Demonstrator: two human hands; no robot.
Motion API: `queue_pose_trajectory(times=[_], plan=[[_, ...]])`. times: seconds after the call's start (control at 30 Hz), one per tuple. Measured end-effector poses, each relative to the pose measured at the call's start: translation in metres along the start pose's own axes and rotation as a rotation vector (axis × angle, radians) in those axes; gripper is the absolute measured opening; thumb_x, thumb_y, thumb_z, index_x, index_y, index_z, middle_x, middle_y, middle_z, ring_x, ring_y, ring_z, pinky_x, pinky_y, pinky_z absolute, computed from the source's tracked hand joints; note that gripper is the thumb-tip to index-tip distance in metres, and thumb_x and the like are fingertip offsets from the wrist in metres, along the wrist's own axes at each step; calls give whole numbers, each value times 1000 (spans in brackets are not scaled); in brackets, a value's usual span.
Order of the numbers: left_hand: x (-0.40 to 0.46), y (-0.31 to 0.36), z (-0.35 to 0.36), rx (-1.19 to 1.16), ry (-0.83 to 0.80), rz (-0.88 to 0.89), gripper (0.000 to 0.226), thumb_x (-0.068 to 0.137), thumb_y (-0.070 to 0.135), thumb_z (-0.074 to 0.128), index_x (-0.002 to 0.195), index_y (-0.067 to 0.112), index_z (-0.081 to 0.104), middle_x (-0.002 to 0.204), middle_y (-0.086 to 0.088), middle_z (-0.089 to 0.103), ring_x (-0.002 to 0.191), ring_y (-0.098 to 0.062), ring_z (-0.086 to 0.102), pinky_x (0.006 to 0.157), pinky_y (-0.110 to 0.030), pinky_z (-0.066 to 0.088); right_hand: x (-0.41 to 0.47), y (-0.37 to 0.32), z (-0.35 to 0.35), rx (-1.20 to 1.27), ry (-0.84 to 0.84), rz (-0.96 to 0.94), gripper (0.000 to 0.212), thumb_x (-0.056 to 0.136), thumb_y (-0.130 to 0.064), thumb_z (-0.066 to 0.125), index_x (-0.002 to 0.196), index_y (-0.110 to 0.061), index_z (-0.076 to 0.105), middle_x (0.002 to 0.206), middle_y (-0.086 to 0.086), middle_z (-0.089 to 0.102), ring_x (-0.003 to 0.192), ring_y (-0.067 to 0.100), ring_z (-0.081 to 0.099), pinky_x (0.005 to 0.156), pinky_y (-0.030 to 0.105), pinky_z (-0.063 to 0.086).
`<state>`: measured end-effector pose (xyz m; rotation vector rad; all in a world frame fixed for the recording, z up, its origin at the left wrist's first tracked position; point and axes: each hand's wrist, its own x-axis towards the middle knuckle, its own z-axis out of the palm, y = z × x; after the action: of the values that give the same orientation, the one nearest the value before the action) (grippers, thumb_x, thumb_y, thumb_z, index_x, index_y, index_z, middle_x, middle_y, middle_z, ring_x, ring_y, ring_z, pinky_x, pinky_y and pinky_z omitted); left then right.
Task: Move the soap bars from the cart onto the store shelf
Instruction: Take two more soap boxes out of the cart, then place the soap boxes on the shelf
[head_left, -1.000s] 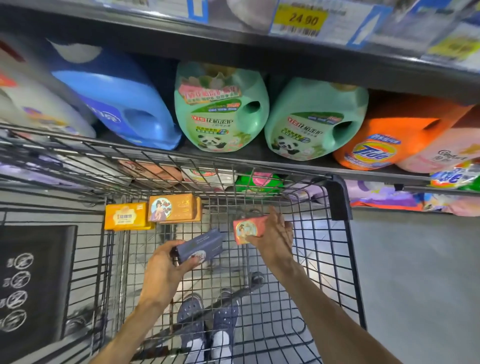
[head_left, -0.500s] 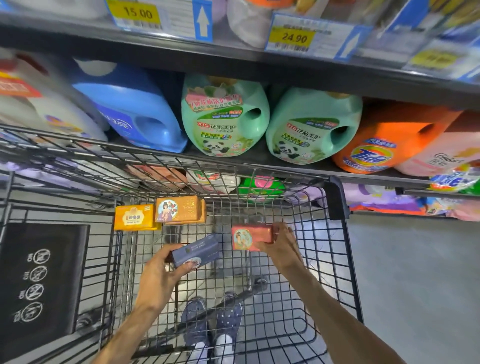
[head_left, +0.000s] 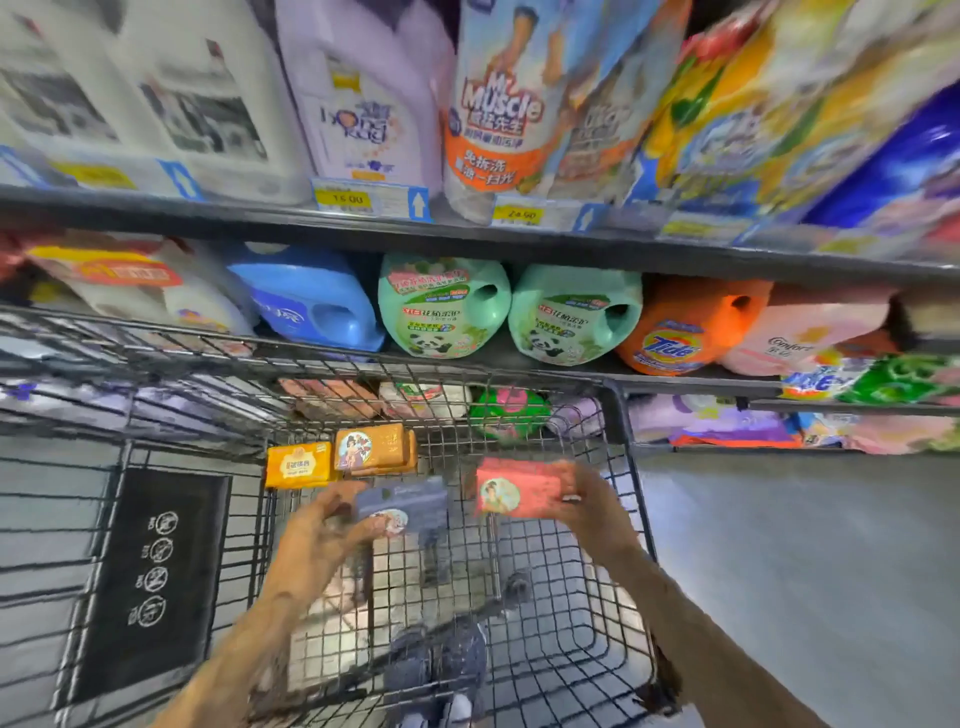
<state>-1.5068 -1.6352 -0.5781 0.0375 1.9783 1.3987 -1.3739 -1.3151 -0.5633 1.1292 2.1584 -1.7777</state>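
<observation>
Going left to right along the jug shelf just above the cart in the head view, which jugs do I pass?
Blue jug → first green panda jug → second green panda jug → orange Tide jug → pink Comfort jug.

I stand in a shop aisle: store shelf (head_left: 467, 244) with yellow price tags (head_left: 349, 198), stocked detergent jugs (head_left: 441, 306), and a wire cart (head_left: 618, 415) before me.
</observation>
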Motion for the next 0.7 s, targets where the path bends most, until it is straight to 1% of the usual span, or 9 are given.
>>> queue_pose_trajectory(times=[0.1,0.23,0.3,0.37,0.43,0.5,0.57,0.63,0.7], plan=[[-13,50,-9,33,-18,106,41,76,19,84,113,23,67,109,6,75,107,-8,67,78,-27,60,-28,-41,-25,61,-22,-29,45,72,9,79,111,-5,61,96,-4,68,77,-8,67,67,11,51],[-33,128,-17,81,-34,248,44,73,25,83,114,25,67,108,9,76,106,-10,69,82,-26,59,-67,-90,-69,65,59,-132,50,69,11,82,109,-14,63,96,12,74,82,16,71,71,27,59],[-44,168,-16,117,-58,317,44,72,27,86,113,28,69,105,4,77,100,-15,72,89,-38,58,-94,-117,-94,86,117,-162,49,72,14,78,112,-9,61,100,18,72,80,14,71,70,28,59],[-57,210,-12,123,-62,371,44,69,31,87,109,34,70,99,-1,76,92,-21,73,88,-50,58,-122,-140,-121,89,184,-199,49,72,16,77,114,-4,61,101,14,72,83,8,72,71,22,57],[-71,253,-2,156,-74,456,45,67,42,86,108,45,68,97,4,76,91,-19,73,80,-42,61,-152,-161,-150,70,235,-247,53,71,8,82,119,-4,62,107,12,74,95,14,72,81,27,57],[-85,296,14,195,-107,555,48,66,54,85,110,45,68,99,10,75,93,-11,72,81,-35,59,-182,-176,-179,94,266,-286,58,69,-3,87,121,-5,62,109,10,75,102,21,70,91,34,56],[-103,339,37,237,-120,652,45,66,49,84,107,40,68,100,16,74,96,-2,68,86,-28,54,-214,-188,-209,103,317,-317,60,66,-9,89,121,-6,63,107,8,76,100,19,71,91,35,56],[-122,376,65,252,-159,717,40,71,35,84,105,39,64,95,25,73,96,2,67,81,-13,50,-243,-193,-238,126,375,-338,53,70,-1,86,117,-10,65,104,4,77,97,13,70,89,31,56],[-141,407,96,273,-216,798,36,72,32,83,102,39,64,92,33,71,94,4,68,75,-8,49,-277,-201,-267,138,443,-368,46,72,3,83,111,-15,67,97,-1,77,91,7,69,82,24,56]])
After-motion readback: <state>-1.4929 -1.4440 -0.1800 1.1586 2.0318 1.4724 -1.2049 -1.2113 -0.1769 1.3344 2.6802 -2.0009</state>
